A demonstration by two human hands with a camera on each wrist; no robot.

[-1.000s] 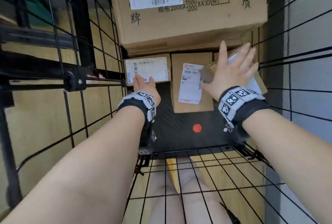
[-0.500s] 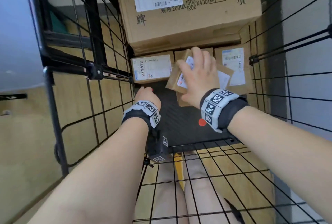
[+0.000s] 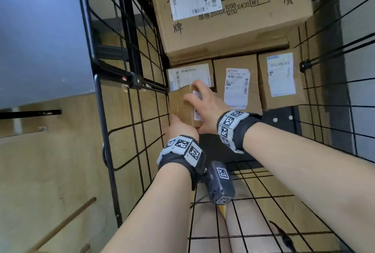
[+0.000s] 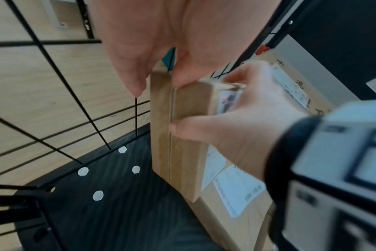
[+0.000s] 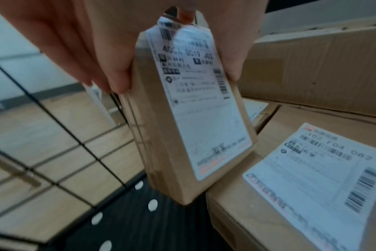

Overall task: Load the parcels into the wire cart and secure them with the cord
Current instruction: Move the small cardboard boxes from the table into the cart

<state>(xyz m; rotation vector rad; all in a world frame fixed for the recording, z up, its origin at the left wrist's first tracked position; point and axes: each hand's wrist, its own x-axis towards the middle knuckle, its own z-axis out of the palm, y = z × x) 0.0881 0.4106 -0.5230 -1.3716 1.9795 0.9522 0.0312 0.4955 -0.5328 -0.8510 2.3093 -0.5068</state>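
Forearms reach from the near edge into the wire cart [image 3: 129,110], each wrist banded with a marker-printed cuff. Left hand [image 3: 180,126] sits at the near end of a small parcel [image 3: 181,106]; in the left wrist view its thumb and fingers [image 4: 129,71] pinch the parcel's upper edge. Right hand [image 3: 205,106] clasps the same parcel from the right, fingers [image 5: 116,74] curled over one narrow side and the thumb on the other, across the white shipping label [image 5: 202,108]. Small parcel stands on edge, tilted, against the cart's left mesh wall; whether its lower corner touches the black cart floor [image 4: 110,212] is unclear in the blur. Beyond it, three labelled parcels lie flat in a row: left parcel [image 3: 190,76], middle parcel [image 3: 236,88], right parcel [image 3: 281,78]. Large carton [image 3: 233,13] with printed characters rests on their far ends. Wood-tone floor [image 3: 40,171] shows through the mesh.
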